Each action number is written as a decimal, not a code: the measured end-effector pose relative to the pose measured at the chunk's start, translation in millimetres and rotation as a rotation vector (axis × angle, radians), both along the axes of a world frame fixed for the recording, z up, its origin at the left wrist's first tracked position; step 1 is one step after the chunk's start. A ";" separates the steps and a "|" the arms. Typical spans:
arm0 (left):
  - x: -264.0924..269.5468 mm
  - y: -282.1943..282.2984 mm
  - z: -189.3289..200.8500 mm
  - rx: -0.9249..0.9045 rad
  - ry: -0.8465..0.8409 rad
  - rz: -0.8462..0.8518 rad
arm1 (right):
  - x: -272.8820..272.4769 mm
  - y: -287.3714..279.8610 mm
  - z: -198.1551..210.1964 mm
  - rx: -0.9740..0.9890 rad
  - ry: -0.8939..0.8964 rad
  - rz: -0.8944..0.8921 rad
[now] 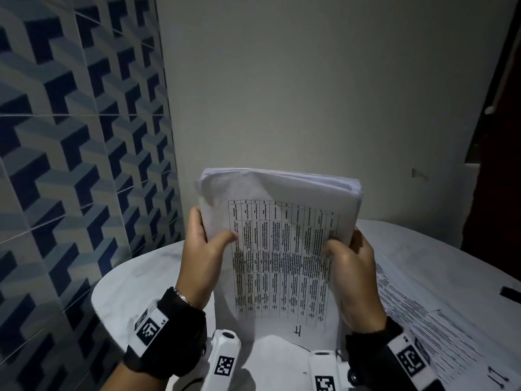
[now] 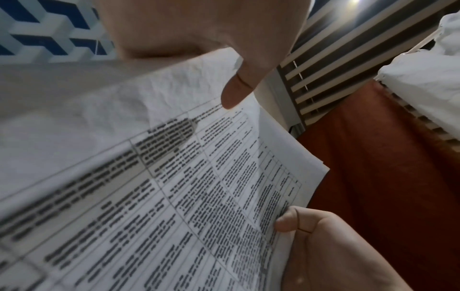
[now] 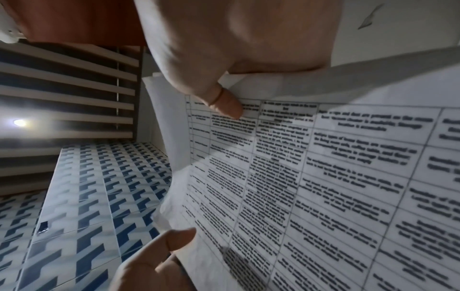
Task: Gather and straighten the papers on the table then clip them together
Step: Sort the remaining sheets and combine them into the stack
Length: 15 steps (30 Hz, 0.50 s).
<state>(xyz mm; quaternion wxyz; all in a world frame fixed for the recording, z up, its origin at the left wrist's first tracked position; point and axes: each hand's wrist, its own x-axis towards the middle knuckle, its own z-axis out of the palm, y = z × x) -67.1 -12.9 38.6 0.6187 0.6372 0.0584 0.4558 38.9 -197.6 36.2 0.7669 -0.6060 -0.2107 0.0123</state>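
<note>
Two bare hands hold a stack of papers [image 1: 282, 249] upright over a pale table [image 1: 135, 272], one hand on each long side. On the left, the left hand [image 1: 201, 249] clasps the stack's left edge, thumb lying across the printed front sheet and fingers curled behind it. In the middle, the front sheet shows a printed grid of text, and its top left corner is crumpled and soft. The stack's top edges look uneven, with sheets fanning slightly at the upper right. On the right, the right hand [image 1: 352, 266] grasps the opposite edge the same way, thumb in front. Farther right, more printed sheets [image 1: 423, 314] lie flat on the table, and a small dark object [image 1: 510, 292], possibly the clip, sits near the table's right edge. Gathering appears partly done; the loose sheets, squaring the edges and clipping seem left.
</note>
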 end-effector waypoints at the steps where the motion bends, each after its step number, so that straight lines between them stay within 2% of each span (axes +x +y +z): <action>1: -1.5 0.1 3.8 0.018 -0.030 0.027 | -0.1 -0.8 0.9 0.003 0.005 0.005; 6: -4.8 -0.1 29.0 0.146 -0.083 0.013 | -2.7 1.1 8.8 0.039 0.000 0.051; 15: -6.3 -0.3 67.4 0.146 -0.058 0.050 | -4.5 2.1 15.6 0.036 -0.015 0.045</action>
